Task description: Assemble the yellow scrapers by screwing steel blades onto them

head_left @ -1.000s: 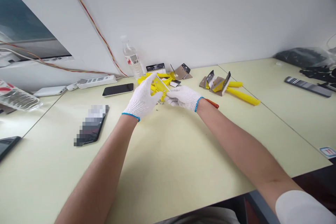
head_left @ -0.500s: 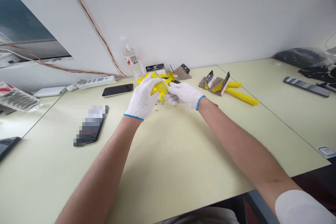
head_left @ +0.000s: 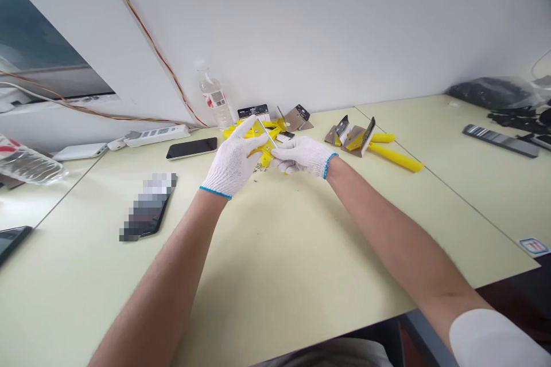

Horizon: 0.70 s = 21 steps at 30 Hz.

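Observation:
My left hand point(head_left: 231, 159), in a white knit glove with a blue cuff, grips a yellow plastic scraper point(head_left: 267, 155) raised just over the table. Its thumb and forefinger lie across the scraper's head. A thin metal blade point(head_left: 267, 133) runs along the edge of that head. My right hand point(head_left: 306, 156), gloved the same way, is closed at the right corner of the head, by the blade's lower end. Its curled fingers hide what lies beneath them. Small metal screws point(head_left: 259, 167) are scattered on the table below the scraper.
Behind my hands are more yellow scraper parts point(head_left: 232, 131), a black card point(head_left: 253, 112) and a water bottle point(head_left: 214, 97). Assembled scrapers point(head_left: 396, 157) lie to the right. Phones point(head_left: 191, 148) and a power strip point(head_left: 157, 135) are on the left. A grey strip point(head_left: 499, 140) lies far right.
The scraper has tilted slightly, with more of its yellow face showing. My left thumb and forefinger have spread over the head; my right hand has shifted a little along the edge.

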Tool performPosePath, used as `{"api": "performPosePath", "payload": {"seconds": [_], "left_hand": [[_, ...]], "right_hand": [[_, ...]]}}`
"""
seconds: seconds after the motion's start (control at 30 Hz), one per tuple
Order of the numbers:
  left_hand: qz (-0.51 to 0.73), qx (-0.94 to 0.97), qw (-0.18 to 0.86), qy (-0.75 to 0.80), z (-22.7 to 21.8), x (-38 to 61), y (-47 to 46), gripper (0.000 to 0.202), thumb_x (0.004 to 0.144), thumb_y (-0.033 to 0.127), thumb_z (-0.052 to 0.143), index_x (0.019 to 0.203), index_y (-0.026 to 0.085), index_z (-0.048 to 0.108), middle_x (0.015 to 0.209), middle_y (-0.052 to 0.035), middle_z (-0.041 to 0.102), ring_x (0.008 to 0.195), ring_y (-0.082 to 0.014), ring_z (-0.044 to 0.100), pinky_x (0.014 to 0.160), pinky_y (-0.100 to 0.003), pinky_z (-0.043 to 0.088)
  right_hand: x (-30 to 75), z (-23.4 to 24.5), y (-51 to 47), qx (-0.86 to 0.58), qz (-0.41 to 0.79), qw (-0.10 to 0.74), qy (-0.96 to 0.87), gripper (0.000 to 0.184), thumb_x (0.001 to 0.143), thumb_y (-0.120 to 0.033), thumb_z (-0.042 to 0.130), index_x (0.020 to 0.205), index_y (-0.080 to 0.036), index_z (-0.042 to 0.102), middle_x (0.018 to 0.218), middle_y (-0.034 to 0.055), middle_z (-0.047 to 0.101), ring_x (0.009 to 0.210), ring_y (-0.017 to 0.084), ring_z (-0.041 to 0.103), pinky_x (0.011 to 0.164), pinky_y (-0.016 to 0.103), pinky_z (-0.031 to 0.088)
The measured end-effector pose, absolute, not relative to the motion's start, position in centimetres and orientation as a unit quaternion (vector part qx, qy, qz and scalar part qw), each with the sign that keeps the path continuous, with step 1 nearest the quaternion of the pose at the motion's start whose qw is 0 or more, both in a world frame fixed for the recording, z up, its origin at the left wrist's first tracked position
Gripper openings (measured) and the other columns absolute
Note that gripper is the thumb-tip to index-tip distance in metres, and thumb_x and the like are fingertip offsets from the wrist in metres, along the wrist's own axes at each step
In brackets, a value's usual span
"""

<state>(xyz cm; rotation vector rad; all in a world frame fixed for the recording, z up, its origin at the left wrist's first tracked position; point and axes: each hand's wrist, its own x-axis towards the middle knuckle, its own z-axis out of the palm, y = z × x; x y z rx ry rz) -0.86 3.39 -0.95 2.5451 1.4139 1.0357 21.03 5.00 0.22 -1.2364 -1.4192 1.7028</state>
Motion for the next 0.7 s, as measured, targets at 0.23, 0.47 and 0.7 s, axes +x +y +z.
{"api": "performPosePath", "payload": {"seconds": [0.23, 0.47, 0.7], "left_hand": [[0.333, 0.826, -0.019, 0.454, -0.4, -1.1, 3.2, 0.04, 0.099, 0.015, 0.057, 0.13, 0.031, 0.079, 0.171, -0.0024, 0.05, 0.151, -0.0346, 0.056, 0.119, -0.05, 0.056], [0.33, 0.832, -0.013, 0.445, -0.3, -1.0, 2.9, 0.077, 0.095, 0.009, 0.06, 0.168, 0.03, 0.048, 0.182, -0.0086, 0.031, 0.163, -0.0346, 0.04, 0.123, -0.049, 0.051], [0.349, 0.74, 0.123, 0.561, 0.5, -0.3, 2.5, 0.081, 0.085, 0.016, 0.076, 0.161, 0.027, 0.051, 0.149, -0.0124, 0.07, 0.12, -0.0294, 0.077, 0.105, -0.042, 0.061]], "right_hand": [[22.2, 0.4, 5.7, -0.429, 0.656, 0.27, -0.559, 0.032, 0.106, -0.043, 0.076, 0.111, -0.011, 0.073, 0.11, 0.0144, 0.077, 0.078, 0.015, 0.075, 0.065, 0.022, 0.064], [22.2, 1.1, 5.3, -0.46, 0.563, 0.249, -0.64, 0.017, 0.109, -0.024, 0.068, 0.1, -0.01, 0.071, 0.11, 0.0123, 0.078, 0.081, 0.013, 0.077, 0.069, 0.018, 0.065], [22.2, 1.7, 4.9, -0.447, 0.481, 0.239, -0.716, 0.018, 0.104, -0.021, 0.07, 0.09, -0.009, 0.074, 0.099, 0.012, 0.078, 0.078, 0.014, 0.076, 0.067, 0.018, 0.063]]}}
